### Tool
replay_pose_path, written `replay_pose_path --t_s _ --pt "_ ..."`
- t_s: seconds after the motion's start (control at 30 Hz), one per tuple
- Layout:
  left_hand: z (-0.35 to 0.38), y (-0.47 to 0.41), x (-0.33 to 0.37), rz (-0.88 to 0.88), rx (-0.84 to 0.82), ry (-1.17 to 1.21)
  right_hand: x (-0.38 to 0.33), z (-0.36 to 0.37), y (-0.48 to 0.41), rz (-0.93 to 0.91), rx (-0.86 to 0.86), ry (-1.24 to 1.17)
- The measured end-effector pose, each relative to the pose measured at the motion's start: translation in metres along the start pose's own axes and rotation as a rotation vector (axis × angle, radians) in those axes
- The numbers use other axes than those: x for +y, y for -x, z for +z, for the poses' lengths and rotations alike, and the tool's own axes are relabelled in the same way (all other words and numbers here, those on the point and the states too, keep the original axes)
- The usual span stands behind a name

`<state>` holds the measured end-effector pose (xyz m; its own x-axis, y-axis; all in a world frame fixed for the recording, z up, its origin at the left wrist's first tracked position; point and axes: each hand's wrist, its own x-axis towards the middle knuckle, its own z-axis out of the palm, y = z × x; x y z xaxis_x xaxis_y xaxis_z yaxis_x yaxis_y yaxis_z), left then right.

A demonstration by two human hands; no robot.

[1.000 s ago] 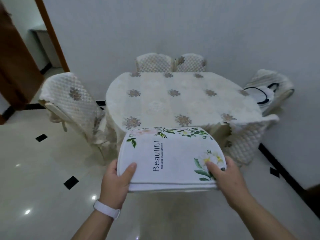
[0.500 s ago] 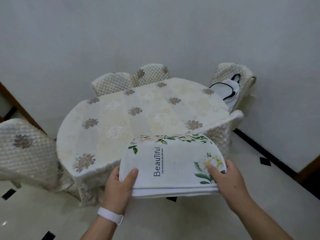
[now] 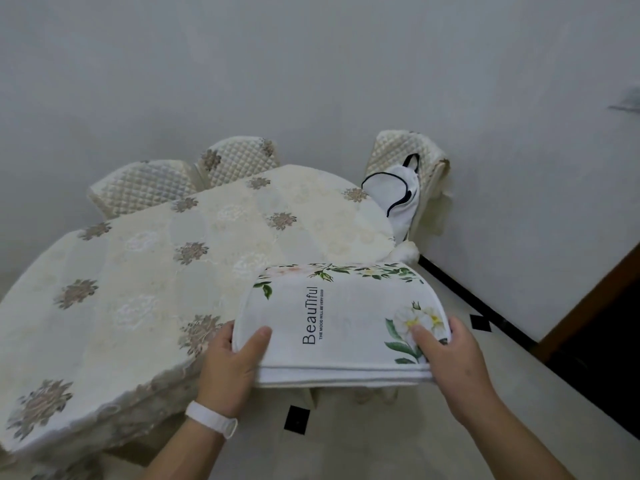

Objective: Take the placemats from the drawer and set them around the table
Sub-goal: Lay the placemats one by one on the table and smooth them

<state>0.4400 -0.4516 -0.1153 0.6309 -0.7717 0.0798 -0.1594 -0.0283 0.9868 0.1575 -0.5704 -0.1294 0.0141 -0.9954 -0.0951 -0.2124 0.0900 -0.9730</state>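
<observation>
Fingers (image 3: 259, 341) of the left hand (image 3: 225, 372) and right hand (image 3: 460, 368) pinched the stack of placemats (image 3: 339, 320) at both ends, thumbs on top. The stack was held over the near right edge of the surface (image 3: 156, 271).

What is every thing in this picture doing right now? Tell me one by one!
Stack of white flowered cloth placemats, held level, off the table.
Left hand, grips the stack's left end, thumb on top.
Right hand, grips the stack's right end, thumb on top.
Oval table with cream flowered cloth, covered, no placemat on it.
White bag with dark trim, resting on the far quilted cream chair.
</observation>
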Motion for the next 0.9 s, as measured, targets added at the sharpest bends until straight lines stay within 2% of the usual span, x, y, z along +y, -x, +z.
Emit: replay_pose_path --t_s 0.23,0.47,0.77,0.9 --pt "0.052 -0.077 -0.018 -0.035 -0.006 0.041 -0.006 0.0 -0.069 0.029 0.082 0.05" --pt "0.104 -0.191 -0.032 -0.086 -0.043 0.134 -0.031 0.026 -0.171 0.038 0.15 0.135" --pt "0.124 -0.308 -0.051 -0.151 -0.036 0.19 -0.055 0.087 -0.272 0.037 0.125 0.224" --pt "0.134 -0.349 -0.048 -0.117 0.009 0.18 -0.066 0.103 -0.312 0.021 0.122 0.231"
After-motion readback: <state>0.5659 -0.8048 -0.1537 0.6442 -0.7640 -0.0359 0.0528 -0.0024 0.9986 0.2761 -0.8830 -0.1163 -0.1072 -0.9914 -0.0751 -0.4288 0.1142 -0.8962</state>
